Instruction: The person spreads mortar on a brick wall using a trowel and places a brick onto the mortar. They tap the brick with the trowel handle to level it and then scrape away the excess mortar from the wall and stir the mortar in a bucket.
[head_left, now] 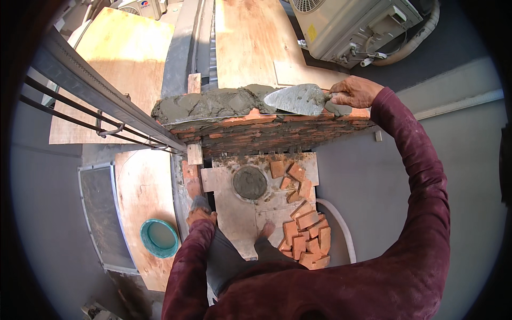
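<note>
Mortar [208, 105] lies thick and lumpy along the top of the brick wall [256, 133], whose near face shows rough red courses with grey joints. The right hand [360, 92], at the right end of the wall, is closed around the handle of a trowel [296, 100]; the broad grey blade points left over the mortar on the wall top, its face smeared, and whether it presses in is hard to tell. The left hand [201, 215] is on the near side of the wall, toward its left end, resting on the trouser leg [226, 261] with bent fingers; I cannot tell whether it holds anything. Just in front of the wall stands a round pail [233, 184] filled with mortar. Loose bricks [306, 240] lie in a heap farther from the wall, and smaller brick pieces [296, 172] lie between that heap and the wall. Left of the wall and nearer the person, a green basin [144, 241] of cloudy liquid sits on a plywood sheet [144, 186]. Beyond the wall are a wooden board [250, 48] and, to its right, an air conditioner unit [341, 32].
</note>
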The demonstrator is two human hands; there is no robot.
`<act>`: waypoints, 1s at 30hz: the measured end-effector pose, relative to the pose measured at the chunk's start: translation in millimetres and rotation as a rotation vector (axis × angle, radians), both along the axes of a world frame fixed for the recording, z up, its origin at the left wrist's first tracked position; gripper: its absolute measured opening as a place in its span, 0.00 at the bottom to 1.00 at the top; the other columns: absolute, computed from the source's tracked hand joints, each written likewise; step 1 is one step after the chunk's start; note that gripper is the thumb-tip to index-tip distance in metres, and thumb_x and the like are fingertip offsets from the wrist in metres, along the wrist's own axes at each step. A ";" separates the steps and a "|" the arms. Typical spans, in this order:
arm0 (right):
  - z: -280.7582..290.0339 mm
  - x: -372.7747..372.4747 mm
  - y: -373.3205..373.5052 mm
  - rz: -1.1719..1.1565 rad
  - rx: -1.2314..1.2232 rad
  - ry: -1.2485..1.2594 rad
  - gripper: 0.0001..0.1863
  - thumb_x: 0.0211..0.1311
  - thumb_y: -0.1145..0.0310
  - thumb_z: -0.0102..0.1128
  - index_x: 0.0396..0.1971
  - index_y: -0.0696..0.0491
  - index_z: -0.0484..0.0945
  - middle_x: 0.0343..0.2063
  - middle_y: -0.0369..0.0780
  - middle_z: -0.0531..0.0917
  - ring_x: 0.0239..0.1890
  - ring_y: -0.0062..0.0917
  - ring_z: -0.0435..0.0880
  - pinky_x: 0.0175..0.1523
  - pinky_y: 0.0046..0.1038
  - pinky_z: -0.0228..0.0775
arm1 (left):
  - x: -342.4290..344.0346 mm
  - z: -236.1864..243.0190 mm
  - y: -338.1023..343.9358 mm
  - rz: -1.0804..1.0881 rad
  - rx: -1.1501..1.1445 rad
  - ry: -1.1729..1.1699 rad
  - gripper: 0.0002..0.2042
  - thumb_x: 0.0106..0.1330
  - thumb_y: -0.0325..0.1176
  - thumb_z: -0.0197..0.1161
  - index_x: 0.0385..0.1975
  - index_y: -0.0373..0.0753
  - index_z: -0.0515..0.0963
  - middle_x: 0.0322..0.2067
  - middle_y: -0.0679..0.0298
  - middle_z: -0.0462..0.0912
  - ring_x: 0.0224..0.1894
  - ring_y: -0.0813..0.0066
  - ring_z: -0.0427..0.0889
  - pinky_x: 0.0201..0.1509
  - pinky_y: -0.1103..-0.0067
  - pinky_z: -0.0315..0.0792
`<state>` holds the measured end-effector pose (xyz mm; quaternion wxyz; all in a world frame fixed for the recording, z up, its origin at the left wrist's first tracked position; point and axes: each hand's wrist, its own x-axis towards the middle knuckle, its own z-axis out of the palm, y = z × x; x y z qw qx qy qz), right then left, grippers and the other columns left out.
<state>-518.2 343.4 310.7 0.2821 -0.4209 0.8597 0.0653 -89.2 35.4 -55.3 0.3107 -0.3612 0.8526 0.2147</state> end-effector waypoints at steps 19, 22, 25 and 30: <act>43.9 7.2 20.6 -0.367 0.064 0.036 0.26 0.73 0.50 0.43 0.31 0.60 0.77 0.16 0.36 0.72 0.16 0.23 0.73 0.22 0.28 0.67 | -8.5 6.7 20.4 -0.034 -0.040 0.007 0.18 0.56 0.52 0.66 0.41 0.49 0.85 0.49 0.63 0.84 0.59 0.62 0.74 0.64 0.66 0.65; 50.5 98.0 68.2 -0.614 -0.268 -0.060 0.23 0.75 0.50 0.43 0.34 0.56 0.73 0.13 0.33 0.67 0.12 0.16 0.66 0.18 0.22 0.60 | -0.2 17.3 15.8 -0.023 -0.037 -0.044 0.19 0.56 0.52 0.66 0.42 0.49 0.85 0.48 0.62 0.84 0.59 0.62 0.74 0.64 0.66 0.65; -15.4 184.4 120.9 -0.768 -0.422 -0.272 0.18 0.74 0.56 0.47 0.33 0.56 0.72 0.15 0.34 0.68 0.13 0.18 0.71 0.19 0.23 0.64 | 6.6 10.2 18.5 -0.046 -0.062 -0.067 0.19 0.56 0.53 0.66 0.43 0.50 0.85 0.49 0.62 0.84 0.59 0.62 0.74 0.64 0.66 0.66; -234.6 272.1 44.6 -1.007 -1.066 -0.071 0.15 0.74 0.60 0.46 0.36 0.59 0.71 0.16 0.40 0.72 0.16 0.28 0.73 0.29 0.32 0.66 | 4.0 4.4 45.1 -0.089 -0.068 -0.120 0.18 0.51 0.51 0.66 0.40 0.50 0.86 0.50 0.66 0.83 0.59 0.62 0.73 0.64 0.67 0.65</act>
